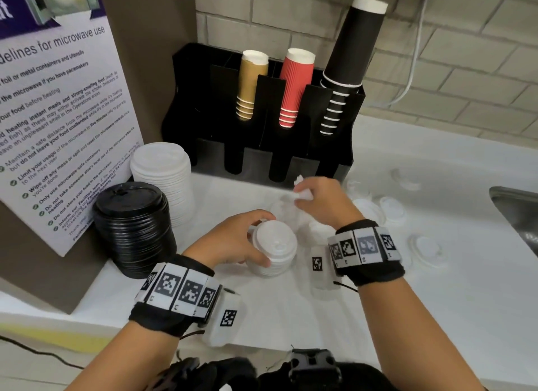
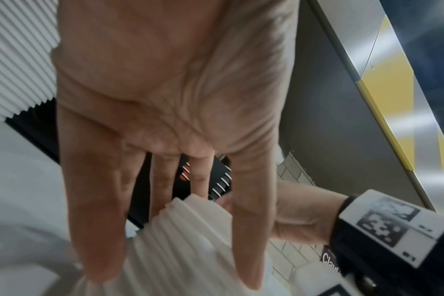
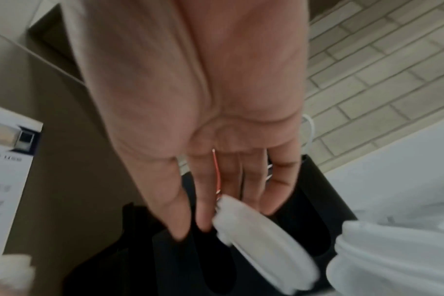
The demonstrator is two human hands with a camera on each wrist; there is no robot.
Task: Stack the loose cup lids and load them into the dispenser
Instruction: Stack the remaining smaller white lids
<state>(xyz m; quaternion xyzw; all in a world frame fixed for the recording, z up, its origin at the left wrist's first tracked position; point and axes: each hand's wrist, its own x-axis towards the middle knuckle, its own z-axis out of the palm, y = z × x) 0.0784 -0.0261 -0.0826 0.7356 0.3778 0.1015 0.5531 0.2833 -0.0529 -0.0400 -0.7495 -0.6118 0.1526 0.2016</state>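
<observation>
- Lids (image 1: 273, 246), white and nested into a short stack, standing on the counter (image 1: 436, 303) in front of the body, gripped round the side by the left hand (image 1: 233, 245), thumb near, fingers (image 2: 254, 230) curled over the far rim.
- Single white lid (image 1: 302, 192) pinched in the right hand (image 1: 320, 200) between thumb and fingertips (image 3: 203, 216), raised above the counter behind the stack; motion blur hides its exact tilt.
- Probably thin moulded plastic: very light, springy, smooth, easily dented by a hard squeeze. Best taken by the rim edge when single, and round the ribbed side when stacked.
- Stack likely to skew or spill unless kept upright and lightly pressed from above.
- More loose lids (image 1: 393, 208) scattered on the counter to the right, well apart from each other.
- Dispenser (image 1: 262, 157), black, standing at the back against the wall with cups in its upper slots; tall white and black lid stacks (image 1: 136, 230) beside it on the left.
</observation>
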